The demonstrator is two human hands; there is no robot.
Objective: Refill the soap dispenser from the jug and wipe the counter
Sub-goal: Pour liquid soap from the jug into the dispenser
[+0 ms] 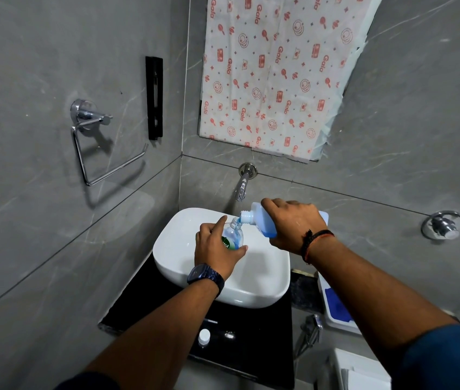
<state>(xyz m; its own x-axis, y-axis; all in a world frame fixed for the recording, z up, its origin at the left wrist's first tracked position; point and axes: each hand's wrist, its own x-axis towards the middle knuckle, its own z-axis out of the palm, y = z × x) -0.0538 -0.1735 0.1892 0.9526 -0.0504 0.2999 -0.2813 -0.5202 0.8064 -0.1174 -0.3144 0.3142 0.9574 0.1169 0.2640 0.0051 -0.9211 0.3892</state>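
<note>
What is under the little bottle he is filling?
The white sink bowl is under the small bottle. The left hand wraps it, hiding its bottom; the right hand tips the jug.

Single head-worn wide-angle view, no second view to overlap. It looked forward and steeply down from above the white basin (pixel 223 280), near enough that both forearms filled the lower frame; the wall tap (pixel 242 187) sat near centre, walls bowed at the edges.

Both bare forearms reach forward. Left hand (pixel 217 249), dark watch at wrist, fingers curled closed in a grip, index finger raised. Right hand (pixel 293 223), thread band at wrist, clenched knuckles-up, held higher, tipped leftward
</note>
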